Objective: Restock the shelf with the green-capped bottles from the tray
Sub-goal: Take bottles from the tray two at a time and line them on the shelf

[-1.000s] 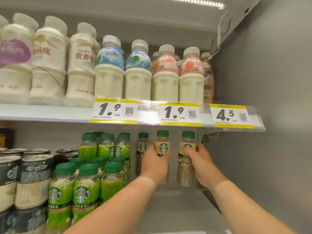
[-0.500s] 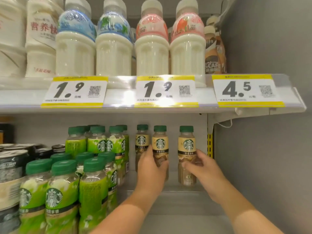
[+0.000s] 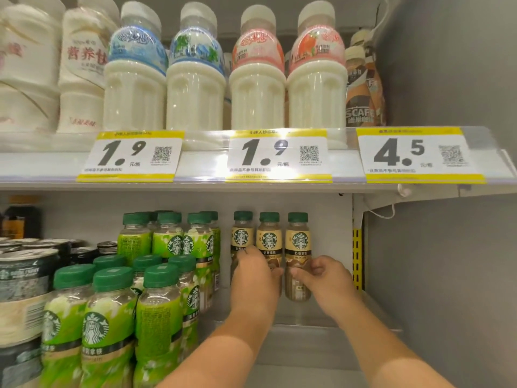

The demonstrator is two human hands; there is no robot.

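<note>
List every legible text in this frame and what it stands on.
"1.9": left yellow-edged price tag
"1.9": middle yellow-edged price tag
"4.5": right yellow-edged price tag
"SCAF": brown coffee bottle on the upper shelf
Small print on tags and the tan-labelled green-capped bottles: too blurred to read.

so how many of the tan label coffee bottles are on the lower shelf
3, in a row at the back: leftmost and middle behind the left hand, rightmost at the right hand. More could hide behind them.

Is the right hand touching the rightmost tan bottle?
Touching. The head view shows the right hand's fingers pressed on the rightmost tan bottle's lower body.
</note>
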